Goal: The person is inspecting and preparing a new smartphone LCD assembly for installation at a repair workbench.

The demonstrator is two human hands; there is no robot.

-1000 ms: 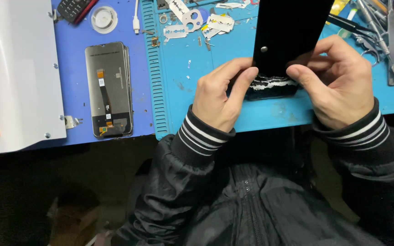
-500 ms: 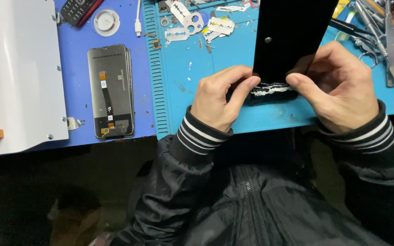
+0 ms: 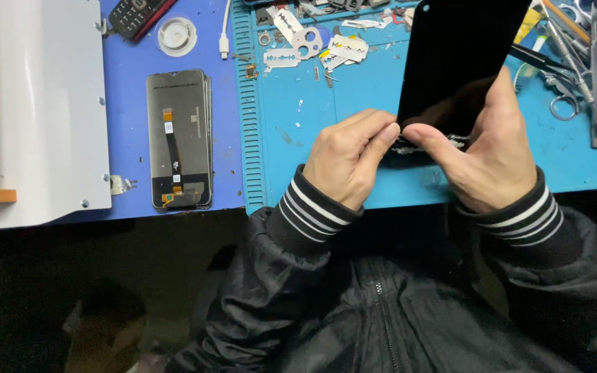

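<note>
Both hands pinch the black phone screen (image 3: 461,62) at its lower edge, left hand (image 3: 347,159) beside right hand (image 3: 488,155); the fingertips hide that edge, and the top is cut off.

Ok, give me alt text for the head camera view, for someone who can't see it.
Both hands, left hand and right hand, pinch the lower edge of a black phone screen panel over a blue work mat. Another phone display lies face down at the left, with razor blades and scissors scattered behind.
</note>
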